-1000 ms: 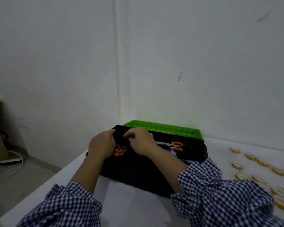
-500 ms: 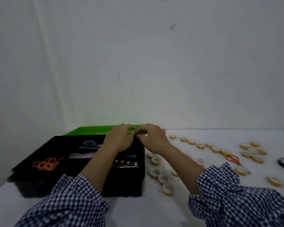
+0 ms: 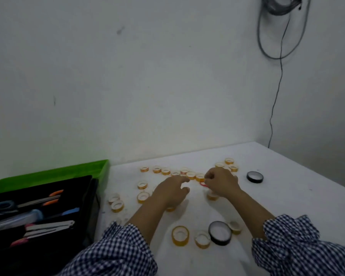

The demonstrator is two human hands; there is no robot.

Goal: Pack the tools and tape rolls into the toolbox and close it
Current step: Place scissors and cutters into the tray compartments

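The black toolbox [image 3: 93,198] stands open at the left with its green lid [image 3: 68,172] tipped back. Its tray holds several tools, among them orange-handled scissors [image 3: 55,194] and silver pliers [image 3: 50,229]. Several small yellow tape rolls [image 3: 142,196] lie scattered over the white table [image 3: 287,196]. My right hand [image 3: 222,183] curls its fingers at the handle of a pair of orange scissors [image 3: 203,184] lying among the rolls; the rest of the scissors is hidden under the hand. My left hand [image 3: 172,191] hovers beside it with loose fingers, holding nothing.
Two black tape rolls lie on the table, one near me [image 3: 220,233] and one at the far right [image 3: 255,176]. A larger yellow roll [image 3: 180,238] sits near my sleeves. Cables [image 3: 275,96] hang down the right wall. The table edge runs diagonally at the right.
My view has swung right, away from the toolbox. Both hands left the toolbox rim and moved out over the scattered tape rolls; my right hand now curls on the orange scissors.
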